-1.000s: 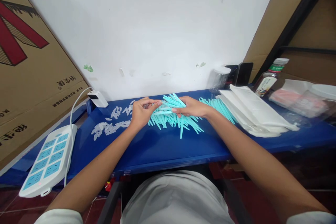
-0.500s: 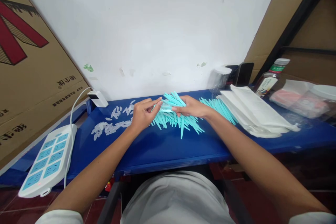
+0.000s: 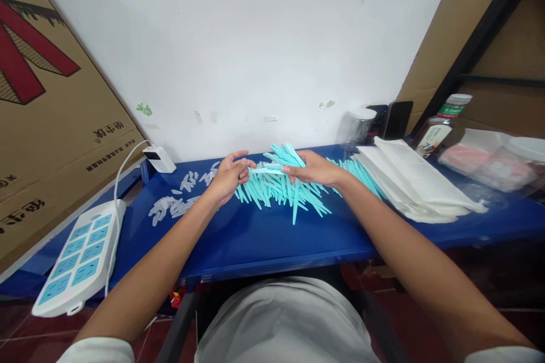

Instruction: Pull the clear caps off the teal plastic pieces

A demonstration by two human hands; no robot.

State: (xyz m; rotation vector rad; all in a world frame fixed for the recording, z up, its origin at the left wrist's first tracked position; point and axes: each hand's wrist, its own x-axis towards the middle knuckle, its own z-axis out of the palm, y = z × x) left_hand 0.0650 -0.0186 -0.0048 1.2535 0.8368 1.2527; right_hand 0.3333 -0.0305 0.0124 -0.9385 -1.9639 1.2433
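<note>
A heap of turquoise plastic sticks (image 3: pixel 283 193) lies on the blue table (image 3: pixel 264 238). My right hand (image 3: pixel 313 169) is closed round a bunch of these sticks, held just above the heap. My left hand (image 3: pixel 227 174) pinches a small clear cap at the tip of one stick (image 3: pixel 266 170) that reaches across from the right hand. Several clear caps (image 3: pixel 174 204) lie scattered on the table to the left of my left hand.
A stack of white bags (image 3: pixel 409 178) lies at the right, with more turquoise sticks (image 3: pixel 357 173) beside it. A white power strip (image 3: pixel 76 258) and charger (image 3: pixel 158 159) sit at the left. A jar (image 3: pixel 356 125), a bottle (image 3: pixel 438 122) and cardboard boxes (image 3: pixel 46 102) stand around.
Both hands have lifted slightly and moved back towards the wall. My left hand has shifted left, with its pinch now at the end of the stick.
</note>
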